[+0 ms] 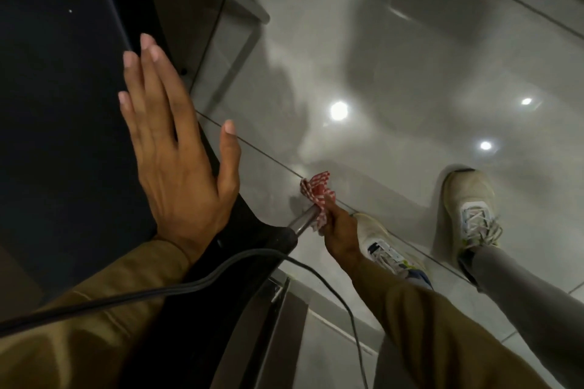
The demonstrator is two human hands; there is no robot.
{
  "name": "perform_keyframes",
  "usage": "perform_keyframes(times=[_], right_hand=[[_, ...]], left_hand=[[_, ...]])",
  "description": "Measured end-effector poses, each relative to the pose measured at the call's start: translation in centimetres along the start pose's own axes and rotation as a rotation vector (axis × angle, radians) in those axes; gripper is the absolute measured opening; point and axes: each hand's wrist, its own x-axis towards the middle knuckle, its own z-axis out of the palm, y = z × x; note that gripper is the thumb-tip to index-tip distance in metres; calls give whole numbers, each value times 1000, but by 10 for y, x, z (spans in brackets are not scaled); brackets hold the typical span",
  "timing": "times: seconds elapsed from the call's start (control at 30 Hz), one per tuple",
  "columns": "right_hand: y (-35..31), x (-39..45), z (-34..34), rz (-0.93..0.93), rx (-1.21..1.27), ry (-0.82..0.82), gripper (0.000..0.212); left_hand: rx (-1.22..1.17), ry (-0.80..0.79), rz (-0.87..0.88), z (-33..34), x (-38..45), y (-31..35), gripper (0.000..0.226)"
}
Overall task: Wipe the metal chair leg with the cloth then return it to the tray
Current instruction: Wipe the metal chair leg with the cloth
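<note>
Wiping is the step in hand: the right hand [339, 229] has its grip closed round the red-and-white checked cloth [319, 196], bunched against the shiny round metal chair leg [305, 222] low down near the glossy grey tiled floor [410, 57]. The left hand [177, 148] lies flat & open, fingers spread, on the dark black chair seat [63, 88], gripping nothing; looks like it's steadying the chair.

To do it well, I'd say: wrap the cloth fully round the tube, not just one side, keep the squeeze firm, then slide along the whole length w/ a slight twist so the far side gets cleaned too. Keep the left palm pressing so the chair doesn't tip or skid on the slick tiles. Watch the thin black cable [196, 284] that crosses near the leg top; it could snag the sleeve.

Count: 1 cloth, 1 chair leg in view (others hidden), 2 hands, 2 pale white lace-up trainers [471, 199], 1 cable. No tray in view, so the return comes later & its spot can't be told
</note>
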Motion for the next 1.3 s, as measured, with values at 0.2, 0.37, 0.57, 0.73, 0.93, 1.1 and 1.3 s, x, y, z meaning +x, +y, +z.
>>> perform_keyframes(times=[0.2, 0.37, 0.57, 0.73, 0.93, 1.1, 1.3], right_hand=[[-31, -86, -6, -343, 7, -93, 35], [-43, -114, -5, -423, 99, -43, 37], [-19, -39, -4, -52, 282, -47, 22], [-13, 15, 8, 306, 351, -35, 20], [-38, -92, -18, -242, 120, -244, 34], [-34, -93, -12, -190, 252, -193, 27], [-13, 3, -3, 298, 556, -105, 23]], left_hand=[[11, -16, -9, -3, 0, -1, 78], [6, -18, -25, -6, 2, 2, 79], [2, -6, -27, -5, 2, 5, 78], [1, 6, -21, -1, 1, 0, 77], [26, -27, -33, -7, 1, 2, 77], [8, -43, -40, -9, 3, 7, 77], [15, -14, -16, -4, 2, 0, 75]])
